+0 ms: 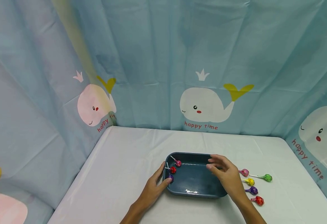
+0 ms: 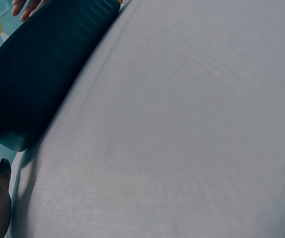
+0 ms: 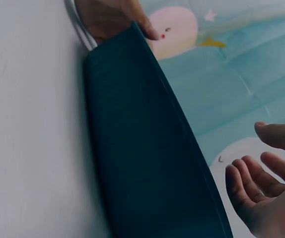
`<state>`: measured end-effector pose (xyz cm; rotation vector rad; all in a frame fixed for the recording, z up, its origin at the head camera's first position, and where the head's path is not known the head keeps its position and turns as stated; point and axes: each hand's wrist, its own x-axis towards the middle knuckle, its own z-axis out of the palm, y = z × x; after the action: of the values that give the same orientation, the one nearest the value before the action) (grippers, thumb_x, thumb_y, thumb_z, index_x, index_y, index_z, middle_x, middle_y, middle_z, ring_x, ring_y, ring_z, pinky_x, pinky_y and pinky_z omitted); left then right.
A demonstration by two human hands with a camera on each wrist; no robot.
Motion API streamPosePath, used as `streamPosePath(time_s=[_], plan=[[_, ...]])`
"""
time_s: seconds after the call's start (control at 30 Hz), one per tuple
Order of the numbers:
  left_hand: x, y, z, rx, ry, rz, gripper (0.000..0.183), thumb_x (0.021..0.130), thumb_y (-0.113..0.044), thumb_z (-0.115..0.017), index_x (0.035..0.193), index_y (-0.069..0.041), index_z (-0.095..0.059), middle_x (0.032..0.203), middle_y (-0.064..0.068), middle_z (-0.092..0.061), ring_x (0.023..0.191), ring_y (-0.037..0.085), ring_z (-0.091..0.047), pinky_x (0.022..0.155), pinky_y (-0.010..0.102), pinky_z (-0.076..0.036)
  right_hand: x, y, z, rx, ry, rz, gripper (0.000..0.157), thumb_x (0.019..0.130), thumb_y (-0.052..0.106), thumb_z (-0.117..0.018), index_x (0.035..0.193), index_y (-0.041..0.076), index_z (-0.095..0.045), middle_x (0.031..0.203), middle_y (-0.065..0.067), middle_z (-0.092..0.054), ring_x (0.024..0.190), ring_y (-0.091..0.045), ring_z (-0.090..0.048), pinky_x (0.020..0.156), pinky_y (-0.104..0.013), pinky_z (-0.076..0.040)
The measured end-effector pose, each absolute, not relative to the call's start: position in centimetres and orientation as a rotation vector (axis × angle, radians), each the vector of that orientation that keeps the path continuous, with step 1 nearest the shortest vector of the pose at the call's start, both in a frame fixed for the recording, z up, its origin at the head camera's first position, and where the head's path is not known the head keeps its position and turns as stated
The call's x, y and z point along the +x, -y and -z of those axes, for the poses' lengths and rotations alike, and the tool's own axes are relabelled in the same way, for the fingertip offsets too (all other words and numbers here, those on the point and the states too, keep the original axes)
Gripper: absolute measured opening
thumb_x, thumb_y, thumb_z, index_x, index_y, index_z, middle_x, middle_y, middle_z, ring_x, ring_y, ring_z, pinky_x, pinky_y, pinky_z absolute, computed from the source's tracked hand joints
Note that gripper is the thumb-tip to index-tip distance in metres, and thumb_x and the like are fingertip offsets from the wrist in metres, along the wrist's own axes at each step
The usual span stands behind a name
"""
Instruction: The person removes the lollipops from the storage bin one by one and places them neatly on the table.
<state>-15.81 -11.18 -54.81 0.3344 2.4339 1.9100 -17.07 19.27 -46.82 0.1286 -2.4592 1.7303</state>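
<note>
A dark blue rectangular tray [image 1: 192, 195] stands on the table. My left hand [image 1: 154, 186] grips its left end, the thumb over the rim and the fingers along the outer wall. Inside that end lie a pink lollipop [image 1: 178, 163], a red lollipop [image 1: 173, 170] and a purple lollipop [image 1: 171, 178], the last close by my thumb. Over the tray's right end hovers my right hand [image 1: 227, 174], its fingers spread and loosely bent with nothing between them. The right wrist view shows the right hand [image 3: 266, 193] above the tray's rim, thumb apart from the fingers.
Right of the tray, several lollipops lie on the white tablecloth [image 1: 129, 149]: pink [image 1: 244, 172], green [image 1: 268, 178], yellow [image 1: 250, 181], purple [image 1: 253, 190] and red [image 1: 259, 200]. A blue curtain [image 1: 157, 62] with whale prints hangs behind the table and along both sides.
</note>
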Motion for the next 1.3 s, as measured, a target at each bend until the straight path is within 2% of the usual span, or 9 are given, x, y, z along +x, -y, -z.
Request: streamPosePath(time_s=[0.2,0.33,0.43,0.67,1.07,1.3], plan=[[-15.8,11.2,54.8,0.308,-2.455,-1.879,0.077,0.104,-0.032,-0.07,0.168,-0.015,-0.031,0.174,0.004,-0.031,0.161,0.023,-0.025,0.124,0.022,-0.02,-17.8,-18.1,47.2,0.081,2.542,-1.724,0.054,0.099,0.039,-0.077,0.142,0.011,-0.064,0.129,-0.006,-0.073,0.112,-0.006,-0.069,0.102,-0.011,-0.049],[-15.8,11.2,54.8,0.308,-2.453,-1.879,0.076,0.105,-0.03,-0.07,0.168,-0.014,-0.031,0.173,0.004,-0.03,0.161,0.024,-0.025,0.125,0.023,-0.02,-18.2,-17.5,47.4,0.073,2.532,-1.786,0.056,0.096,0.041,-0.08,0.142,0.011,-0.064,0.129,-0.009,-0.073,0.115,-0.014,-0.069,0.096,-0.015,-0.055],[-15.8,11.2,54.8,0.308,-2.434,-1.889,0.076,0.105,-0.029,-0.069,0.168,-0.014,-0.03,0.174,0.003,-0.03,0.161,0.023,-0.024,0.123,0.018,-0.02,-18.5,-17.1,47.6,0.093,2.503,-1.845,0.055,0.096,0.037,-0.081,0.141,0.01,-0.065,0.129,-0.011,-0.072,0.115,-0.019,-0.07,0.089,-0.02,-0.06],[-15.8,11.1,55.0,0.304,-2.404,-1.919,0.076,0.105,-0.028,-0.069,0.169,-0.014,-0.029,0.174,0.001,-0.03,0.161,0.024,-0.024,0.119,0.012,-0.021,-19.1,-16.0,48.1,0.122,2.488,-1.909,0.053,0.096,0.031,-0.082,0.141,0.01,-0.064,0.127,-0.014,-0.072,0.113,-0.022,-0.071,0.086,-0.023,-0.061],[-15.8,11.3,55.2,0.335,-2.438,-1.889,0.076,0.106,-0.029,-0.068,0.169,-0.013,-0.028,0.174,0.003,-0.03,0.161,0.026,-0.025,0.124,0.021,-0.023,-19.8,-13.6,48.8,0.094,2.545,-1.889,0.047,0.096,0.023,-0.081,0.14,0.012,-0.067,0.122,-0.009,-0.074,0.111,-0.024,-0.072,0.088,-0.028,-0.063],[-15.7,11.2,54.9,0.3,-2.418,-1.888,0.076,0.106,-0.031,-0.068,0.169,-0.017,-0.029,0.173,-0.002,-0.031,0.16,0.018,-0.025,0.123,0.019,-0.021,-20.2,-12.6,49.2,0.082,2.565,-1.893,0.044,0.095,0.02,-0.083,0.135,0.011,-0.07,0.12,-0.011,-0.074,0.108,-0.022,-0.072,0.086,-0.032,-0.064]])
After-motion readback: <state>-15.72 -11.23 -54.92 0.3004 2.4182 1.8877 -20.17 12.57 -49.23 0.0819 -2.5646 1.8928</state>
